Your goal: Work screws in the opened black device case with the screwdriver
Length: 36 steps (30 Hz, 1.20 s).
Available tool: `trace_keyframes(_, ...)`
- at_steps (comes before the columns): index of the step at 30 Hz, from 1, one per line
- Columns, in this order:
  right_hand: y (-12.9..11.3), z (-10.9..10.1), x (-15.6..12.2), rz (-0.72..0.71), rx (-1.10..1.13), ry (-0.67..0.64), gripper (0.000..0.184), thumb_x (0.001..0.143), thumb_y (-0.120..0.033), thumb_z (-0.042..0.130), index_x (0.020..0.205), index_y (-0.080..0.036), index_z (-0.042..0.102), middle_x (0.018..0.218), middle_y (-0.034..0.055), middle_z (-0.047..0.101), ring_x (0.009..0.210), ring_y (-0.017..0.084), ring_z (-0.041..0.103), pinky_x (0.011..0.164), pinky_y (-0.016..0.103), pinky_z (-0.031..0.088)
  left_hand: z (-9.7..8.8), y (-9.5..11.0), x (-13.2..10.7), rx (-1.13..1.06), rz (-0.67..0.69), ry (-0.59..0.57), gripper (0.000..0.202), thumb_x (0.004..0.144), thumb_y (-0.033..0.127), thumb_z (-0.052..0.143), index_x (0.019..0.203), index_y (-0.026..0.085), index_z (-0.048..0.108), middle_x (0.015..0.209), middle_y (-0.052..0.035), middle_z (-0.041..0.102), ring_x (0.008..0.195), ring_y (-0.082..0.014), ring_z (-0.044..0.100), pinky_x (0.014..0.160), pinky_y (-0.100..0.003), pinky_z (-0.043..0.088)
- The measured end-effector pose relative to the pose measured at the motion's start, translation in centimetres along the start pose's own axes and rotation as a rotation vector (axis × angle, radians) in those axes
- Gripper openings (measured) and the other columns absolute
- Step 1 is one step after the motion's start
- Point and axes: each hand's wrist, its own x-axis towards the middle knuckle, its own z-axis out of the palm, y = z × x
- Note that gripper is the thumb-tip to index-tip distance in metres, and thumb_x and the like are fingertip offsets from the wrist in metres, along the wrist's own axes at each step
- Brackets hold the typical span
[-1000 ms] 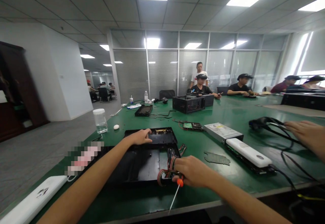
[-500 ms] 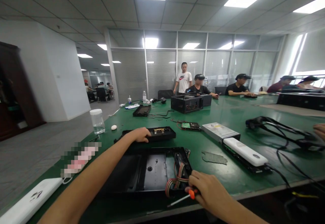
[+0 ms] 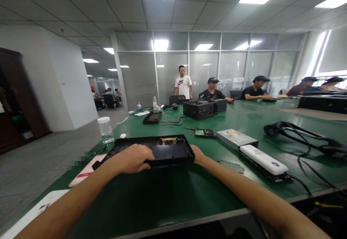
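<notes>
Both of my hands are at a shallow black computer case panel (image 3: pixel 159 152), which lies open side up over the green table and has a brass-coloured metal piece (image 3: pixel 168 140) near its far rim. My left hand (image 3: pixel 137 157) grips its near rim left of the middle, fingers curled over and thumb low in front. My right hand (image 3: pixel 197 154) holds the panel's right end, with its fingertips hidden behind it. Neither the screwdriver nor the striped ribbon wires can be seen.
A lidded clear jar (image 3: pixel 105 130) and a pink phone-like item (image 3: pixel 88 170) stand left on the green table (image 3: pixel 151 199). To the right are a metal drive (image 3: pixel 235 138), a white device (image 3: pixel 264 159) and a black headset with cables (image 3: pixel 295 138). A black computer case (image 3: pixel 200 109) sits further back.
My right hand has moved from the screwdriver near the table edge to the panel's right end. The larger black casing with wires no longer shows in front. A standing person has shifted left.
</notes>
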Motion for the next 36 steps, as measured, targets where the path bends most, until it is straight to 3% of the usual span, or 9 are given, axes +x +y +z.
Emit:
trace_keyframes(4, 1.9, 0.3, 0.3, -0.253, 0.028, -0.001, 0.042, 0.078, -0.017, 0.042, 0.120, -0.014, 0.044, 0.129, 0.0120, 0.039, 0.109, 0.020, 0.047, 0.087, 0.028, 0.040, 1.1, 1.4, -1.6, -0.061, -0.014, -0.031, 0.008, 0.077, 0.027, 0.055, 0.079, 0.021, 0.060, 0.080, -0.0004, 0.060, 0.077, -0.0148, 0.055, 0.067, -0.024, 0.038)
trace_keyframes(7, 4.8, -0.3, -0.7, -0.273, -0.018, 0.025, 0.057, 0.074, -0.013, 0.045, 0.129, -0.016, 0.032, 0.140, 0.0098, 0.021, 0.120, 0.020, 0.035, 0.095, 0.032, 0.034, 2.7, 2.0, -2.3, -0.130, -0.013, -0.066, 0.008, 0.077, 0.028, 0.055, 0.076, 0.022, 0.060, 0.079, -0.0002, 0.061, 0.075, -0.0146, 0.056, 0.066, -0.024, 0.038)
trace_keyframes(13, 10.1, -1.2, -1.9, -0.069, 0.000, 0.045, 0.031, 0.075, -0.018, 0.049, 0.105, -0.015, 0.056, 0.126, 0.0126, 0.043, 0.115, 0.023, 0.040, 0.095, 0.038, 0.032, 6.5, 2.3, -2.2, -0.196, -0.076, -0.192, 0.011, 0.068, 0.030, 0.062, 0.077, 0.024, 0.065, 0.078, -0.0021, 0.063, 0.078, -0.0185, 0.057, 0.067, -0.027, 0.039)
trace_keyframes(18, 9.0, -0.7, -1.5, -0.007, 0.227, 0.124, 0.030, 0.085, -0.034, 0.038, 0.094, -0.013, 0.058, 0.097, 0.0098, 0.060, 0.093, 0.019, 0.054, 0.086, 0.032, 0.039, 6.8, 0.3, 1.5, -0.304, -0.181, -0.411, 0.033, 0.060, 0.047, 0.065, 0.080, 0.020, 0.066, 0.074, -0.0033, 0.064, 0.064, -0.0179, 0.057, 0.050, -0.023, 0.038)
trace_keyframes(20, 8.2, -0.5, -1.3, 0.020, 0.280, 0.111, 0.033, 0.085, -0.038, 0.037, 0.092, -0.014, 0.059, 0.091, 0.0085, 0.062, 0.088, 0.018, 0.055, 0.082, 0.032, 0.040, 6.7, -0.1, 4.2, -0.360, -0.103, -0.340, 0.033, 0.070, 0.049, 0.056, 0.087, 0.021, 0.065, 0.077, -0.0023, 0.064, 0.066, -0.0158, 0.058, 0.054, -0.022, 0.040)
trace_keyframes(22, 7.8, -0.2, -1.1, 0.038, 0.309, 0.106, 0.035, 0.084, -0.040, 0.039, 0.094, -0.014, 0.058, 0.094, 0.0092, 0.061, 0.091, 0.019, 0.055, 0.084, 0.032, 0.039, 7.3, -0.1, 7.2, -0.260, -0.050, -0.164, 0.027, 0.072, 0.042, 0.057, 0.087, 0.021, 0.064, 0.079, -0.0031, 0.063, 0.073, -0.0172, 0.058, 0.062, -0.024, 0.042)
trace_keyframes(26, 8.0, 0.0, -1.0, 0.068, 0.353, 0.156, 0.041, 0.083, -0.043, 0.039, 0.104, -0.012, 0.056, 0.111, 0.0119, 0.056, 0.104, 0.021, 0.050, 0.092, 0.034, 0.034, 10.1, 0.7, 11.7, 0.006, -0.167, 0.058, 0.016, 0.074, 0.030, 0.055, 0.079, 0.017, 0.064, 0.083, -0.0088, 0.062, 0.082, -0.0233, 0.056, 0.069, -0.031, 0.044)
trace_keyframes(30, 8.2, -0.1, -1.1, 0.054, 0.381, 0.164, 0.044, 0.083, -0.045, 0.038, 0.107, -0.012, 0.055, 0.113, 0.0128, 0.055, 0.106, 0.022, 0.049, 0.093, 0.035, 0.033, 12.6, 0.7, 12.5, 0.010, -0.210, 0.131, 0.017, 0.077, 0.032, 0.053, 0.078, 0.018, 0.063, 0.083, -0.0097, 0.060, 0.087, -0.0244, 0.054, 0.072, -0.034, 0.044)
trace_keyframes(36, 7.5, -0.4, -1.0, 0.074, 0.382, 0.157, 0.044, 0.083, -0.046, 0.039, 0.105, -0.013, 0.057, 0.108, 0.0115, 0.058, 0.102, 0.022, 0.052, 0.091, 0.035, 0.036, 13.6, 0.0, 11.9, -0.064, -0.133, 0.177, 0.014, 0.079, 0.024, 0.051, 0.079, 0.020, 0.064, 0.083, -0.0061, 0.060, 0.087, -0.0191, 0.052, 0.083, -0.033, 0.040)
